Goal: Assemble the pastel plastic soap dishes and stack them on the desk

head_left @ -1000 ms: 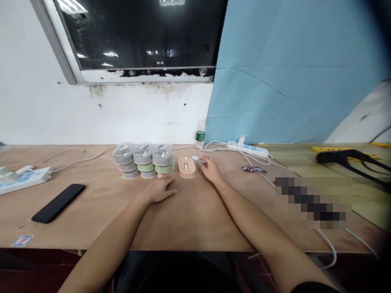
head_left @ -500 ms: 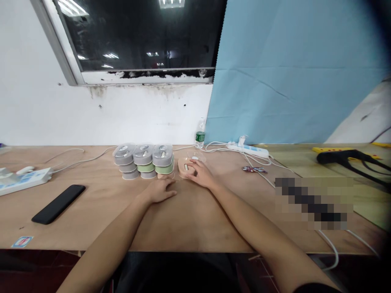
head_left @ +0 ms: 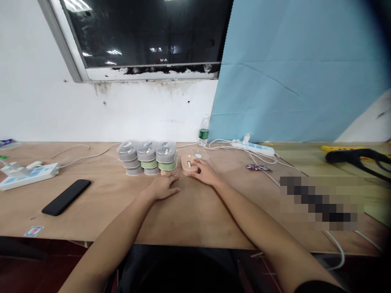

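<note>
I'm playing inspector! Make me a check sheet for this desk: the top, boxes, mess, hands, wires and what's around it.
Surface: wooden tabletop, sticker near the front edge.
Job's things: three stacks of small boxes; peach box on their right; clear piece with a white spot behind it.
Clutter: black phone, bottle, small patterned item.
Hands: left hand beside the rightmost stack; right hand has fingers on the peach box.
Cables: white ones, plus two power strips.
Surroundings: white wall, dark window, blue sheet.

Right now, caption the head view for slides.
Right hand on a peach box, left hand by stacked gray, green and peach boxes.
</note>
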The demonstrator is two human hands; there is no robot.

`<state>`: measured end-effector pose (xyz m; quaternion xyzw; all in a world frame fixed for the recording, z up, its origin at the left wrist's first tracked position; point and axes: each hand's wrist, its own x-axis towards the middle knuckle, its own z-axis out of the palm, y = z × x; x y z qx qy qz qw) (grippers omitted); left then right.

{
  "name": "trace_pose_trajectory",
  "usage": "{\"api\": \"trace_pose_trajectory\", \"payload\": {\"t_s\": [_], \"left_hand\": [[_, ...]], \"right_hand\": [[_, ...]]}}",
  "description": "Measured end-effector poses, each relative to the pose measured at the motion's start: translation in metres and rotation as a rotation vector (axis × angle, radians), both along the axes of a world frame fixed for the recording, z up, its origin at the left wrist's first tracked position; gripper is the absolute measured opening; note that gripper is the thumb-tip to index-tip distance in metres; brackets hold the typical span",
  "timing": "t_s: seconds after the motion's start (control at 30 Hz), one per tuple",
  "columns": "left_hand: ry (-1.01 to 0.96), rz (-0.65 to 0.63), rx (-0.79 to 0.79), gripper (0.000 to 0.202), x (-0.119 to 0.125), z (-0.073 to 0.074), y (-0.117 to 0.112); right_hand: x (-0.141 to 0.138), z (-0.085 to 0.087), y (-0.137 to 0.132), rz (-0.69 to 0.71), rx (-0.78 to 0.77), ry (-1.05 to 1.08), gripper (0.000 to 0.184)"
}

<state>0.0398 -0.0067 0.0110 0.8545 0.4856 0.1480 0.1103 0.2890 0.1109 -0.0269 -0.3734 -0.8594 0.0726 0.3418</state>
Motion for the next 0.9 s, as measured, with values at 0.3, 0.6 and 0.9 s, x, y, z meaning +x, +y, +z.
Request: {"api": "trace_pose_trajectory", "payload": {"t_s": [0.3, 0.6, 0.9], "left_hand": [[-0.009, 0.009, 0.006, 0.056, -0.001, -0.001, -0.002], [-0.047, 0.011, -0.007, 0.056, -0.005, -0.001, 0.0], [-0.087, 0.008, -0.015, 0.055, -0.004, 0.001, -0.001]], "right_hand": [[0.002, -0.003, 0.004, 0.007, -0.018, -0.032, 0.052], [0.001, 0.002, 0.002, 0.007, 0.024, 0.022, 0.035], [-0.003, 0.012, -0.006, -0.027, 0.106, 0.134, 0.03]]}}
